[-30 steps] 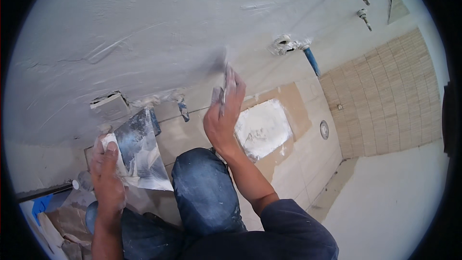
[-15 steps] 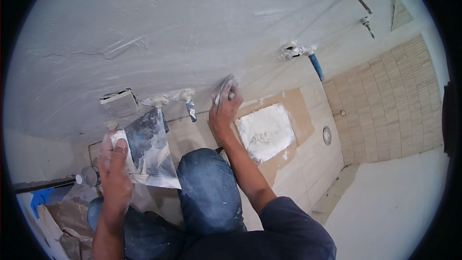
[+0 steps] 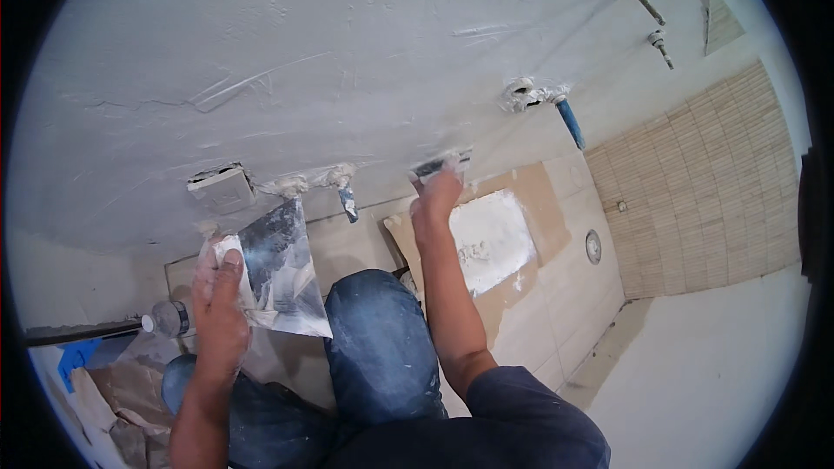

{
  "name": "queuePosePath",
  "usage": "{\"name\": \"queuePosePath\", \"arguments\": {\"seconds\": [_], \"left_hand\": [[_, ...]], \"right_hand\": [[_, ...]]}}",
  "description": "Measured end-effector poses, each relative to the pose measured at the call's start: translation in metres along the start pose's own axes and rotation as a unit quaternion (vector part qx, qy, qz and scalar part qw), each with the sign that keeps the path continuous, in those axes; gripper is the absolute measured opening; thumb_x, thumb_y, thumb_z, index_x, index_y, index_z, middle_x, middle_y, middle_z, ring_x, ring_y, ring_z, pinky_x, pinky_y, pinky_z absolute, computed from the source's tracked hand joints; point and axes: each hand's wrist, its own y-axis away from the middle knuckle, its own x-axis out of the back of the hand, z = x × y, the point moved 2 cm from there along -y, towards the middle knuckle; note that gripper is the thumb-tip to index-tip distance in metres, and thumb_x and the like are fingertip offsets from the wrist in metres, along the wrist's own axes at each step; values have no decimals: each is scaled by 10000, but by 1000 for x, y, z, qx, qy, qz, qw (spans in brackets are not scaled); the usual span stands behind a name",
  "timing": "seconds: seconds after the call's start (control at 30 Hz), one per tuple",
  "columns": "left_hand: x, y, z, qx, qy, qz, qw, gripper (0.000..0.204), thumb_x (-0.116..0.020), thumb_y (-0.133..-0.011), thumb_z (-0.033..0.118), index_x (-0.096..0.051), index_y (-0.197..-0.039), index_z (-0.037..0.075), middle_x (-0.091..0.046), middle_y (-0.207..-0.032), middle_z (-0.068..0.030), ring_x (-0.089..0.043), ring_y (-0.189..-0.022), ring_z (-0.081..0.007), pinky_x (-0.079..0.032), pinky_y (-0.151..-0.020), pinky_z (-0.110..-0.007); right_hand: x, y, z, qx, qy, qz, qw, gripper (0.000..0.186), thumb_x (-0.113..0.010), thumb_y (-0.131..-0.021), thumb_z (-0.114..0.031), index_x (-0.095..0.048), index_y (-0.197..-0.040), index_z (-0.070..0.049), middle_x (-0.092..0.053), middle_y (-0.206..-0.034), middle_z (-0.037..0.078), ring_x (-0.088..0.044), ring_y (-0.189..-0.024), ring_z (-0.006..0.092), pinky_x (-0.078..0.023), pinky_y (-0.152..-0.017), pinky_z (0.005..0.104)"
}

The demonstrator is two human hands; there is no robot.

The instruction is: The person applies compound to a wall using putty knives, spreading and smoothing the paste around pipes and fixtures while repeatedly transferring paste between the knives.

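Note:
My left hand (image 3: 222, 300) is closed round the pale grip of a wide metal plastering blade (image 3: 276, 247), which carries smears of white plaster. It hangs below the wall socket box (image 3: 222, 191), near a pipe stub with a blue and white end (image 3: 347, 200). In my right hand (image 3: 440, 194) is a small putty knife (image 3: 427, 169), its dark blade held flat against the low part of the plastered wall (image 3: 365, 104). The fingers partly cover this tool. White dust coats both hands.
A white powder-covered square (image 3: 493, 239) lies on brown cardboard (image 3: 539, 191) at right. Pipe fittings (image 3: 532, 95) jut from the wall. A round drain (image 3: 593, 247) sits in the tiled floor. A clear bottle (image 3: 167, 320) and crumpled brown paper (image 3: 130, 391) are at left.
My right hand has slid the putty knife rightward and slightly down along the wall, turning it from steep to nearly level. The left hand with its wide blade has barely shifted.

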Motion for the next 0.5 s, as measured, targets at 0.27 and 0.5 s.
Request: {"name": "queuePosePath", "arguments": {"seconds": [0.27, 0.5], "left_hand": [[7, -2, -9, 70, 83, 9, 994, 414, -556, -960, 155, -478, -1319, -36, -592, -1173, -86, -563, -1066, -163, -434, -922, -289], [7, -3, -15, 85, 125, 71, 986, 361, -560, -951, 218, -501, -1252, 28, -611, -1116, -72, -621, -1010, -195, -527, -836, -369]], "right_hand": [[-22, 93, -26, 262, 204, -132, 934, 474, -453, -1017, -297, -364, -1358, 19, -461, -1262, 157, -531, -1059, 215, -527, -806, 326], [17, 172, -38, 339, 233, -418, 810, 206, -494, -974, -102, -538, -1140, 12, -608, -1003, 116, -571, -957, 191, -464, -800, 336]]}}
